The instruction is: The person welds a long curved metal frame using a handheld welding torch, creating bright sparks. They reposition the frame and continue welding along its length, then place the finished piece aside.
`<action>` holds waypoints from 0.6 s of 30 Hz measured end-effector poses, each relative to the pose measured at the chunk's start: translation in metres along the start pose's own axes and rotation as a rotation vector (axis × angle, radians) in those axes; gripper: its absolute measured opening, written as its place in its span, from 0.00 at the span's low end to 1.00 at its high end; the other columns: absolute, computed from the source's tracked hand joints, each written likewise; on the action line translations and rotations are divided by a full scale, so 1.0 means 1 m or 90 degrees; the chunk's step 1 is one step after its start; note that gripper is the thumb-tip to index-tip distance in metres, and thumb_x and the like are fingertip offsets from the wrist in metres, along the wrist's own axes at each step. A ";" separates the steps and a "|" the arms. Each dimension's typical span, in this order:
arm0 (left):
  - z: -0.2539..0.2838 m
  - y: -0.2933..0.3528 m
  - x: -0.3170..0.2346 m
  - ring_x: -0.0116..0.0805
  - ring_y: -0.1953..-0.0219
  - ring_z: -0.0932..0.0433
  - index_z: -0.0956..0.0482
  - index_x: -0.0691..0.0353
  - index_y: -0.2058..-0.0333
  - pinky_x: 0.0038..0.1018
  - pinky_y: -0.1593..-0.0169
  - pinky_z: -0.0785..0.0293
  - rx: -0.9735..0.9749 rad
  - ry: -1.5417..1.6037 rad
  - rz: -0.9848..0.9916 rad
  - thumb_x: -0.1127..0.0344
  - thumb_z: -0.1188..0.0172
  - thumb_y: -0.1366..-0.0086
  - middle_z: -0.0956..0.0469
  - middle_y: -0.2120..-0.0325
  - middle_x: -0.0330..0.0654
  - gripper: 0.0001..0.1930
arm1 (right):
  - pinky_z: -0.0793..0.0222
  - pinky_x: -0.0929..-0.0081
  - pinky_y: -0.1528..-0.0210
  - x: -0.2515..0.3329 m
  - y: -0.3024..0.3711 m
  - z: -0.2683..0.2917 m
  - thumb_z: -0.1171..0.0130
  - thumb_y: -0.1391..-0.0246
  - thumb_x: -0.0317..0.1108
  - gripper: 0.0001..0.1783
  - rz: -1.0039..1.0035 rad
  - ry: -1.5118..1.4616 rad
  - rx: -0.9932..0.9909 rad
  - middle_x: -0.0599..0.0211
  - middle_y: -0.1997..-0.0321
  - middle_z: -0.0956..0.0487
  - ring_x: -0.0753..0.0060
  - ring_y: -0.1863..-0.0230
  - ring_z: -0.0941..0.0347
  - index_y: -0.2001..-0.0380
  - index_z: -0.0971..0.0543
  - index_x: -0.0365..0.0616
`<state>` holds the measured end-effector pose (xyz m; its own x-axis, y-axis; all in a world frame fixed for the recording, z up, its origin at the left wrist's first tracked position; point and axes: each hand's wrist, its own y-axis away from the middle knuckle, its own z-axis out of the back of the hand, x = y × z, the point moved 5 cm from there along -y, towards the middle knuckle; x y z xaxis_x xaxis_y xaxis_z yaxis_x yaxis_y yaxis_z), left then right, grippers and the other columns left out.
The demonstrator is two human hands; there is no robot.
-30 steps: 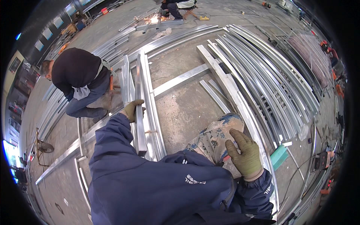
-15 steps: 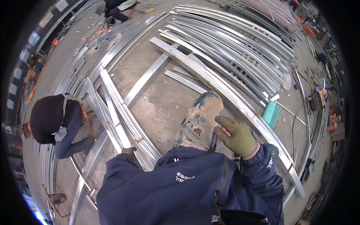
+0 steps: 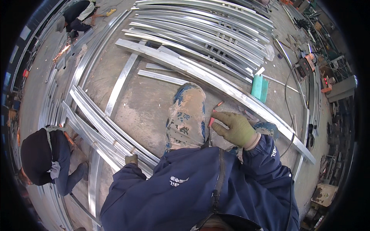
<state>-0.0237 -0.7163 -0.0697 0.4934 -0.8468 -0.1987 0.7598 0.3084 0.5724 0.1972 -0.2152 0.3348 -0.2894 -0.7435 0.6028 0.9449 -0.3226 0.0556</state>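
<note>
My right hand (image 3: pixel 235 130), in an olive work glove, is closed around the red grip of a welding torch (image 3: pixel 211 120). The torch's thin neck points up and away, and a dark cable hangs below the hand. Just left of it is my bent knee (image 3: pixel 189 111) in camouflage trousers. My left hand (image 3: pixel 132 159), gloved too, rests at the bundle of long silver metal profiles (image 3: pixel 111 133) on my left; its fingers are mostly hidden, so I cannot tell whether they grip. A long, thick metal beam (image 3: pixel 216 79) slants past my knee toward the right.
Many metal profiles (image 3: pixel 200 29) lie in rows at the far side. A green piece (image 3: pixel 259 87) stands by the beam. At left a person (image 3: pixel 48 158) crouches; far left, another person (image 3: pixel 77 15) works amid sparks. An orange-black machine (image 3: pixel 305 65) with cables sits at right.
The view has swung, so the scene sits further left in the picture. My right hand has turned a little, and the torch's neck now shows. My left hand stays by the profiles.
</note>
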 end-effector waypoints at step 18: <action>0.003 0.066 -0.286 0.43 0.46 0.19 0.30 0.76 0.35 0.33 0.42 0.23 0.231 0.201 -0.372 0.58 0.31 0.37 0.18 0.47 0.54 0.37 | 0.22 0.63 0.45 -0.126 -0.009 -0.003 0.38 0.38 0.48 0.27 -0.326 -0.177 0.068 0.47 0.49 0.14 0.50 0.49 0.16 0.43 0.18 0.40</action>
<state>-0.1155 -0.4549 0.0272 0.1922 -0.6476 -0.7373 0.7748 -0.3610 0.5190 0.2248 -0.1206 0.2558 -0.6750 -0.3231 0.6633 0.7101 -0.5285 0.4652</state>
